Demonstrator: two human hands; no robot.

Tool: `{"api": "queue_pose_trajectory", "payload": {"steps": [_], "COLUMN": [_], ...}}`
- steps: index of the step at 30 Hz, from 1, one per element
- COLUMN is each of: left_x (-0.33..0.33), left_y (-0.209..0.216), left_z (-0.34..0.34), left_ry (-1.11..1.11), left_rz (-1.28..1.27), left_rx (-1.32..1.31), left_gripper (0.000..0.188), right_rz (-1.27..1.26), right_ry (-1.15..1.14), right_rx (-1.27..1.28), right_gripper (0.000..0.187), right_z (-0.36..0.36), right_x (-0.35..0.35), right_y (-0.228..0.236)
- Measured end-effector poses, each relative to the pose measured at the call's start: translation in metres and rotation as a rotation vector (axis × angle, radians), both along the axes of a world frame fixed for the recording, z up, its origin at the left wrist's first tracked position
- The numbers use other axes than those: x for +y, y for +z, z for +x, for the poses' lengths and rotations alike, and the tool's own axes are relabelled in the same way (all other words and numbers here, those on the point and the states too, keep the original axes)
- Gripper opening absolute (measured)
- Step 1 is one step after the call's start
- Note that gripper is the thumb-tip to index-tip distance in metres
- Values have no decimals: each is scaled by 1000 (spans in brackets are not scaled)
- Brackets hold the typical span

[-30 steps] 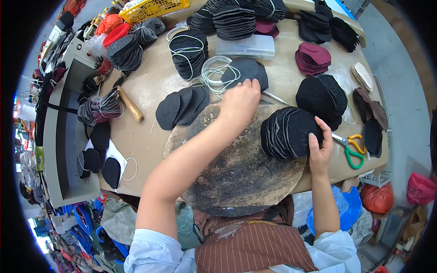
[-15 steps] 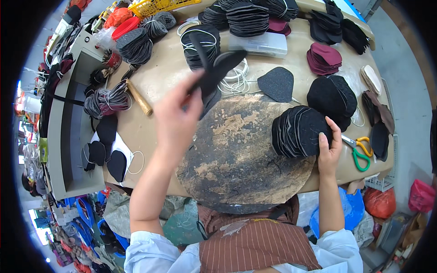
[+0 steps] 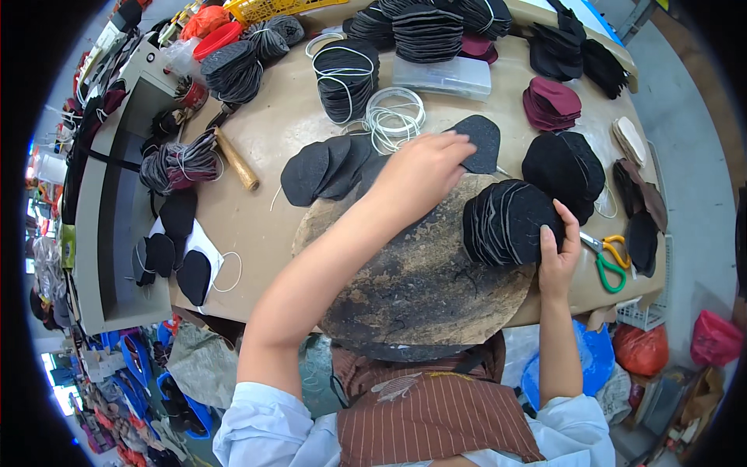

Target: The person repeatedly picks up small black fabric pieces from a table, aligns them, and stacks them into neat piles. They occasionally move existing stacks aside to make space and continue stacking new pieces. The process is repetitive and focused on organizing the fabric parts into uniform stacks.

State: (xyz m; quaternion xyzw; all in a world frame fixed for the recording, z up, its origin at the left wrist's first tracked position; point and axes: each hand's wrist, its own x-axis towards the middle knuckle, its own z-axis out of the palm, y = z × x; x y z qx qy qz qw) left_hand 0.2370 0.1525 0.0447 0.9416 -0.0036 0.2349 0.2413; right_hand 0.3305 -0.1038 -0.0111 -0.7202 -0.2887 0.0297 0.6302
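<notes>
My right hand (image 3: 560, 253) grips a stack of rounded black fabric pieces (image 3: 506, 222) at its right side, thumb on the face and fingers curled round the edge. The stack leans at the right of a worn round board (image 3: 412, 272). My left hand (image 3: 428, 167) reaches across the board's far side, fingers stretched out. Its fingertips overlap a single dark rounded piece (image 3: 484, 140); whether they touch it I cannot tell. Several dark pieces (image 3: 323, 167) lie fanned out left of that hand, by the board's far left edge.
Coiled white cord (image 3: 395, 117), a tied black stack (image 3: 346, 82) and a clear plastic box (image 3: 442, 76) stand at the back. Green-and-orange-handled scissors (image 3: 611, 265) lie right of my right hand. A wooden-handled tool (image 3: 237, 159) rests at left. Maroon pieces (image 3: 551, 103) sit at far right.
My left hand has let go of the dark pieces it held, which now lie fanned at the board's far left. It has moved right toward the single piece. My right hand stays on the stack.
</notes>
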Motion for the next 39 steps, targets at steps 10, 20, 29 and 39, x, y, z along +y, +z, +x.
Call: {"api": "queue_pose_trajectory", "payload": {"steps": [10, 20, 29, 39], "left_x": [21, -62, -127, -109], "left_y": [-11, -2, -22, -21], "left_z": [47, -177, -222, -251], "left_ry": [39, -97, 314, 239], "left_rz": [211, 27, -169, -154], "left_rx": [168, 151, 375, 342], "left_gripper": [20, 28, 55, 59], "right_rz": [-291, -581, -640, -135], "right_ry": [-61, 94, 143, 443], "right_rx": [-214, -183, -259, 242], "right_gripper": [44, 44, 36, 27], "right_z": [-10, 10, 29, -34], "right_x": [6, 8, 3, -11], "right_y": [41, 76, 74, 112]}}
